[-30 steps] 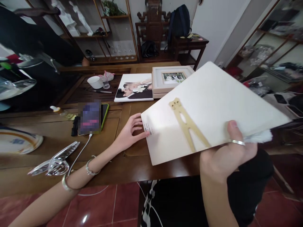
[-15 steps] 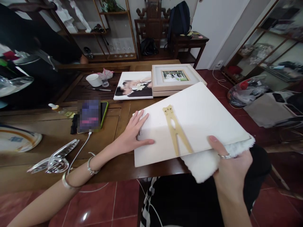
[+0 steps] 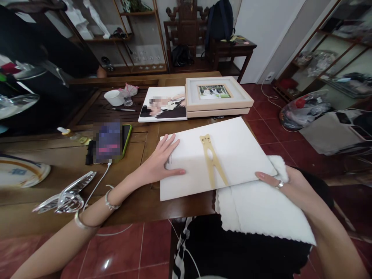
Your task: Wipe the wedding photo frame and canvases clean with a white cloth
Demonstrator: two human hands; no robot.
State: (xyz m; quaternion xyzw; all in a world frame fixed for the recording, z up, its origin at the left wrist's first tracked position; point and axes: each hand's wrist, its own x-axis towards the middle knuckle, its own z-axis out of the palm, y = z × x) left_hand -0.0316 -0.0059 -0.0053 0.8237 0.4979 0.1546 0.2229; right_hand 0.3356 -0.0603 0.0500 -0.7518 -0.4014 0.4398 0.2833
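Observation:
A flat white board (image 3: 186, 151) lies at the near edge of the wooden table, its right corner by my right hand. On its face is a yellowish cat-headed piece (image 3: 214, 164) with two long legs. My left hand (image 3: 162, 159) rests on the board's left side with fingers spread. My right hand (image 3: 286, 180) grips the right corner, thumb on top and fingers hidden underneath. A fluffy white cloth (image 3: 261, 211) with a scalloped edge hangs from under that corner over my lap, partly bunched at my right hand.
Beyond the board are a photo panel (image 3: 167, 104) and stacked light wooden picture frames (image 3: 219, 108). To the left lie a phone (image 3: 127, 139) with a white cable, a dropper bottle (image 3: 74, 135), a shiny silver object (image 3: 68, 197) and a plate (image 3: 26, 172). A white cup (image 3: 114, 98) stands farther back.
The board's right side has come down and flatter. My right hand has moved outward, its wrist swinging right, and more of the cloth now hangs spread out. My left hand stays on the board.

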